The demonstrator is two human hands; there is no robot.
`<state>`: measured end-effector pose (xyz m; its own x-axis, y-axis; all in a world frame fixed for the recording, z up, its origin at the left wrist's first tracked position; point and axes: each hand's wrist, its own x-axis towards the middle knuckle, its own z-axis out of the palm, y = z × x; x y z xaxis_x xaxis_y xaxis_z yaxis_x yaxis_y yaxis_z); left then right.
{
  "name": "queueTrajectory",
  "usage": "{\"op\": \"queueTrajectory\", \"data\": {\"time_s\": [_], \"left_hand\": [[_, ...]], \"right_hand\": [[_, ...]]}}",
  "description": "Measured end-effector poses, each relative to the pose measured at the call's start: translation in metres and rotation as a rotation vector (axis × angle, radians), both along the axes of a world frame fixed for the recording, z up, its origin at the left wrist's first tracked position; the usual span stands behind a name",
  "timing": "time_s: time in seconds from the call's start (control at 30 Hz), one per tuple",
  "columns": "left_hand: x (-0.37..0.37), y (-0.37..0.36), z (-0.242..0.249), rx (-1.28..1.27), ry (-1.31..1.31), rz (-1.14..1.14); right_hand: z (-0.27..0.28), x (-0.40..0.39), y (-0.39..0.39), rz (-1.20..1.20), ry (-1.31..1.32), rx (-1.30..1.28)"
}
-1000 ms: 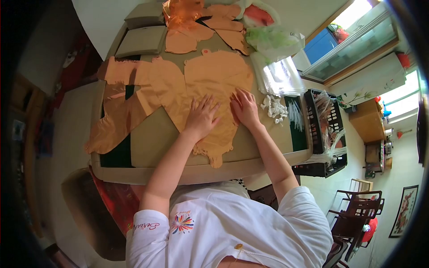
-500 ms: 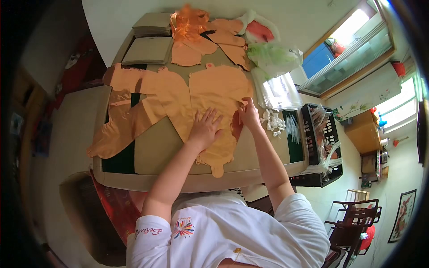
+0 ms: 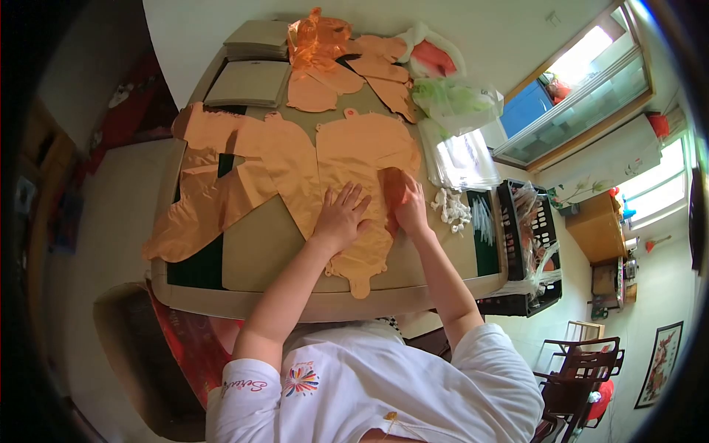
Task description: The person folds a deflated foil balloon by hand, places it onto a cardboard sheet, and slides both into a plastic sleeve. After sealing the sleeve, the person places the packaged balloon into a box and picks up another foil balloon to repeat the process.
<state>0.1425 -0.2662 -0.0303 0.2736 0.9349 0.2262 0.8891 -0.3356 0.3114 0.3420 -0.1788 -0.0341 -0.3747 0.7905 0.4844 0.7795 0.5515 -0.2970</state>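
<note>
A flat orange foil balloon [image 3: 354, 159] lies on the table [image 3: 258, 247] in front of me. My left hand [image 3: 341, 216] rests flat on its lower middle, fingers spread. My right hand [image 3: 408, 205] pinches the balloon's right edge and has folded a flap of it over toward the centre, showing a darker underside. Another orange foil piece [image 3: 221, 184] spreads out to the left, overlapping the first.
More orange foil shapes [image 3: 325, 66] are piled at the far end beside grey boxes [image 3: 247, 81]. Clear plastic bags [image 3: 461, 159], small white parts [image 3: 452, 208] and white sticks [image 3: 484, 215] lie at the right. A black crate [image 3: 528, 247] stands beside the table; wooden chairs [image 3: 583, 369] further right.
My right hand went from lying flat to gripping the balloon's right edge and has folded it inward. My left hand stayed pressing on the balloon.
</note>
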Motion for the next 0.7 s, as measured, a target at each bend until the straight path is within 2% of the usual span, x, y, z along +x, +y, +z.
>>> {"op": "queueTrajectory", "data": {"time_s": [0.03, 0.13, 0.23, 0.7], "left_hand": [[0.000, 0.001, -0.001, 0.008, -0.004, 0.004], [0.001, 0.000, -0.004, 0.021, -0.023, 0.005], [0.001, 0.000, -0.001, 0.042, -0.047, 0.012], [0.001, 0.000, -0.004, 0.089, -0.050, 0.028]], "right_hand": [[-0.001, 0.001, -0.008, -0.064, -0.055, -0.118], [-0.003, 0.003, -0.021, -0.029, -0.289, -0.183], [-0.008, -0.003, -0.026, 0.095, -0.188, -0.154], [0.007, -0.013, -0.034, 0.096, -0.072, -0.139]]}}
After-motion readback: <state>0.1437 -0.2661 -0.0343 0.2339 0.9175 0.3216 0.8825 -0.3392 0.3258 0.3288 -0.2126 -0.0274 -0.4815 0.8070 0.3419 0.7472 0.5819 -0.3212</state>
